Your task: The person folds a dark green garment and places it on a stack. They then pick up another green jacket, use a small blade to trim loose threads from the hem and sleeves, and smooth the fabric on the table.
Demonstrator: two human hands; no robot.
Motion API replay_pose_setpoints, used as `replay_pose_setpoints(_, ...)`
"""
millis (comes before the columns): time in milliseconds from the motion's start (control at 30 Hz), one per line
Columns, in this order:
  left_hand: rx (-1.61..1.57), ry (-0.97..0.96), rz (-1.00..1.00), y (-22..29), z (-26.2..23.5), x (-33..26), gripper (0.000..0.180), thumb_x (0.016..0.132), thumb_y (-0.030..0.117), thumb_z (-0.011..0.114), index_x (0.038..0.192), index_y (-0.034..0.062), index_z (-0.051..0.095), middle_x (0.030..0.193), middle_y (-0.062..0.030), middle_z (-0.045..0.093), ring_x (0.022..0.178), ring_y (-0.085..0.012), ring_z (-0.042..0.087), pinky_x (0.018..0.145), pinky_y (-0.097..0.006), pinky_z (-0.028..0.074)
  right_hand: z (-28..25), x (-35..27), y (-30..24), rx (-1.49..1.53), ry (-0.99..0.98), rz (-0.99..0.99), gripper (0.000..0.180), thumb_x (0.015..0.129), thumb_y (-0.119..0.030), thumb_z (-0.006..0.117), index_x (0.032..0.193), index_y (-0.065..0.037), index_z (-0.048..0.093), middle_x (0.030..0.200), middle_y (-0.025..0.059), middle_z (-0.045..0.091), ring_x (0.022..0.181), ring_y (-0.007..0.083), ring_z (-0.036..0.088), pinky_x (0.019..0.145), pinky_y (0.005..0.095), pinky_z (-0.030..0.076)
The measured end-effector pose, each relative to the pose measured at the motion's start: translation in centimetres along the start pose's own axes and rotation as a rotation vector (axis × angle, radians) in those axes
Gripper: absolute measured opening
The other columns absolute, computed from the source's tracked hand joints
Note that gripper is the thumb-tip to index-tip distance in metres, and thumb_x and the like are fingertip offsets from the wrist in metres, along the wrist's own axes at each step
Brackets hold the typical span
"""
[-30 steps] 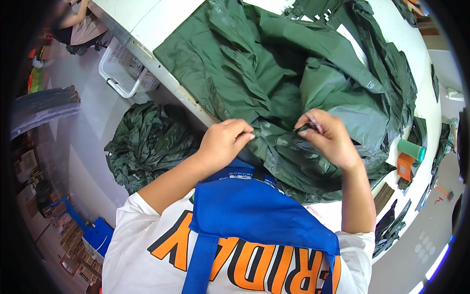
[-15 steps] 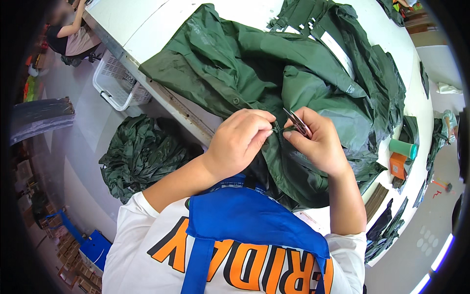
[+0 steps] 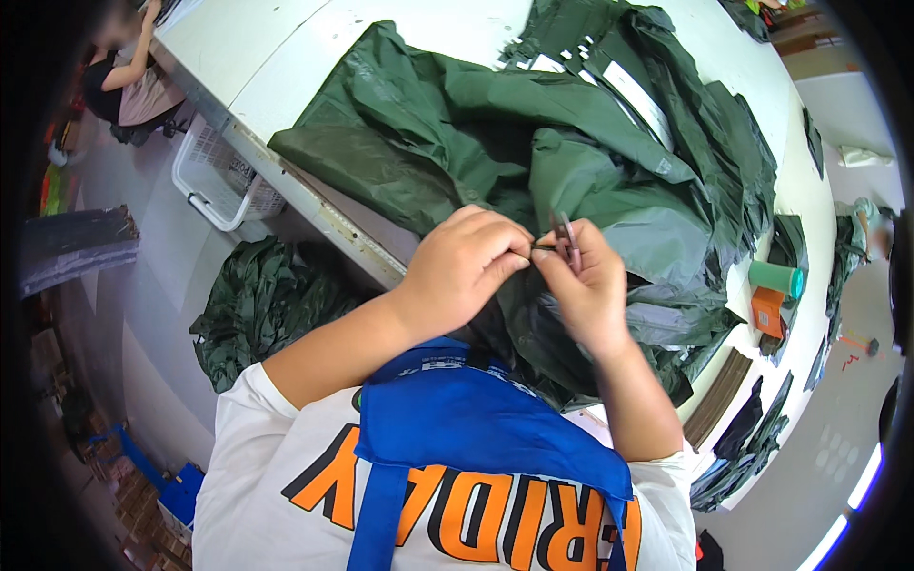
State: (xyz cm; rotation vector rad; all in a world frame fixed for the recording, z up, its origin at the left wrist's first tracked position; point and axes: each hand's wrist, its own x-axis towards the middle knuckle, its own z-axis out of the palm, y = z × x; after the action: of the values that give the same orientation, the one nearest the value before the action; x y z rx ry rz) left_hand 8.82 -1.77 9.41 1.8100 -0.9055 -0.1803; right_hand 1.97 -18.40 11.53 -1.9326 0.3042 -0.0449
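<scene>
Pinching a bit of the green fabric (image 3: 590,171) between our left hand (image 3: 468,262) and right hand (image 3: 586,276), fingertips close together, we also clasp small snips (image 3: 568,242) in the right; the fabric lies crumpled across the white table (image 3: 243,48).

Left fingers (image 3: 506,238) beside right fingers (image 3: 558,268)

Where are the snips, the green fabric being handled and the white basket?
Snips (image 3: 573,249): head view, middle of the body.
Green fabric (image 3: 609,190): head view, upper surface near the middle.
White basket (image 3: 264,201): head view, perforated side wall.
</scene>
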Motion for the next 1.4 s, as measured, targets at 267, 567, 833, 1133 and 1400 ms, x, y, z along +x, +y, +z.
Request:
replay_pose_setpoints(267, 0.079, -0.136, 0.139, 0.2, 0.4, 0.7, 0.012, 0.076, 0.007, 0.068, 0.086, 0.0047, 0.061, 0.099, -0.0051, 0.066, 0.094, -0.0286, 0.055, 0.084, -0.039, 0.042, 0.4, -1.9, 1.8, -0.011, 0.093, -0.104, 0.009, 0.081, -0.004, 0.063, 0.087, 0.0, 0.058, 0.076, 0.0128, 0.059, 0.063, 0.0191, 0.057, 0.059, 0.0292, 0.046)
replay_pose_setpoints(567, 0.173, -0.237, 0.166, 1.8, 1.3, -0.9, 0.01, 0.075, 0.015, 0.07, 0.081, 0.0122, 0.063, 0.112, -0.0067, 0.059, 0.109, -0.0258, 0.052, 0.087, -0.039, 0.036, 1.1, -3.3, 1.9, 0.146, 0.326, -0.02, 0.01, 0.082, -0.003, 0.065, 0.088, -0.002, 0.058, 0.07, 0.0063, 0.056, 0.062, 0.0126, 0.051, 0.058, 0.027, 0.044)
replay_pose_setpoints(833, 0.458, -0.563, 0.044, 1.0, -0.3, 2.5, 0.029, 0.077, 0.024, 0.073, 0.081, 0.0026, 0.053, 0.071, -0.007, 0.052, 0.07, -0.0251, 0.055, 0.078, -0.034, 0.045, -5.0, -3.1, 1.7, 0.022, 0.129, -0.218, 0.016, 0.083, -0.005, 0.065, 0.099, -0.006, 0.064, 0.109, 0.0096, 0.062, 0.075, 0.0095, 0.056, 0.065, 0.0258, 0.047)
replay_pose_setpoints(1133, -0.718, 0.117, -0.5, -3.6, -6.7, 0.9, 0.025, 0.096, 0.017, 0.053, 0.109, -0.0029, 0.06, 0.103, -0.004, 0.062, 0.093, -0.0118, 0.055, 0.082, -0.027, 0.044, -26.0, -22.3, 30.4, -0.62, 1.0, 1.097, 0.079, 0.064, -0.035, 0.081, 0.121, 0.009, 0.048, 0.119, 0.0296, 0.056, 0.112, 0.041, 0.054, 0.097, 0.0434, 0.043)
replay_pose_setpoints(1400, -0.725, 0.492, -0.568, -7.4, -15.8, 5.1, 0.048, 0.093, 0.031, 0.057, 0.128, -0.0019, 0.051, 0.126, -0.0109, 0.056, 0.114, -0.0184, 0.053, 0.1, -0.034, 0.039, -32.0, -24.1, 22.0, -0.745, 1.03, 0.765, 0.043, 0.069, -0.011, 0.076, 0.107, 0.002, 0.06, 0.104, 0.0186, 0.063, 0.1, 0.0305, 0.061, 0.088, 0.0388, 0.046)
